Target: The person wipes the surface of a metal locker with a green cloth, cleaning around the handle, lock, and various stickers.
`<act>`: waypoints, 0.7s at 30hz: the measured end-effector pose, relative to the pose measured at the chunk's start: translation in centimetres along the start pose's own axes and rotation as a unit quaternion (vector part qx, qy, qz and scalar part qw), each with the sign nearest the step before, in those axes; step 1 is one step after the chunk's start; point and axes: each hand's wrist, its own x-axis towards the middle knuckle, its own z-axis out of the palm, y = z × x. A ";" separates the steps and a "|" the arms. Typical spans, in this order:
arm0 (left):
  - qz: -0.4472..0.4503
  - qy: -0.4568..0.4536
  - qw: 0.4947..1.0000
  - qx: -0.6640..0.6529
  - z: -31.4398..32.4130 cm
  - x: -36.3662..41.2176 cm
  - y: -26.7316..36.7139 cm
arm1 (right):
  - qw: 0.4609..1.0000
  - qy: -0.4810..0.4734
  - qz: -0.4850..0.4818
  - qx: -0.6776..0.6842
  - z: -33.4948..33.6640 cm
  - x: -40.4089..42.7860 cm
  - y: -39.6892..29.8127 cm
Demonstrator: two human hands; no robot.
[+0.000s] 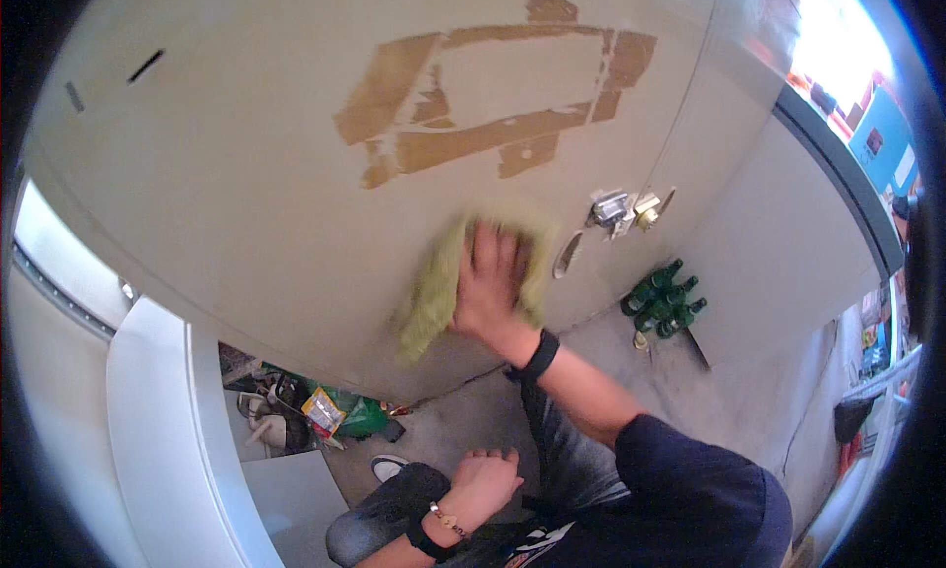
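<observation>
My right hand (491, 280) is spread flat over a yellow-green cloth (432, 294) and presses it against a large beige panel (259, 198), which looks like a door. Hand and cloth are blurred. Above them, brown patches of tape or adhesive residue (480, 132) form a rough frame on the panel. Right of the cloth are a metal lock or latch (610, 209) and a separate oval metal plate (568, 255). My left hand (484, 479) hangs loosely by my bent knee (369, 516), with nothing seen in it; its palm is hidden.
Several green glass bottles (661, 298) stand on the concrete floor (458, 420) beside the panel's right side. At lower left lie shoes (270, 427) and a green plastic bag (362, 414). A white board (159, 420) curves along the left. A dark-edged counter (835, 161) rises at right.
</observation>
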 end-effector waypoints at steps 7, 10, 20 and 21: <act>0.022 0.078 0.994 0.076 -0.6 0.1 1.1 | 0.989 0.123 0.052 0.058 2.4 -6.7 3.9; 0.005 0.028 0.998 0.059 -0.1 0.4 0.1 | 0.996 0.033 0.074 0.032 3.0 -8.8 3.6; 0.031 0.020 0.998 0.054 -0.7 1.4 0.8 | 0.997 0.059 0.039 -0.028 1.1 -6.2 3.7; 0.031 0.003 0.999 0.043 -0.7 1.6 0.6 | 0.994 0.001 0.086 0.074 0.8 -6.6 3.2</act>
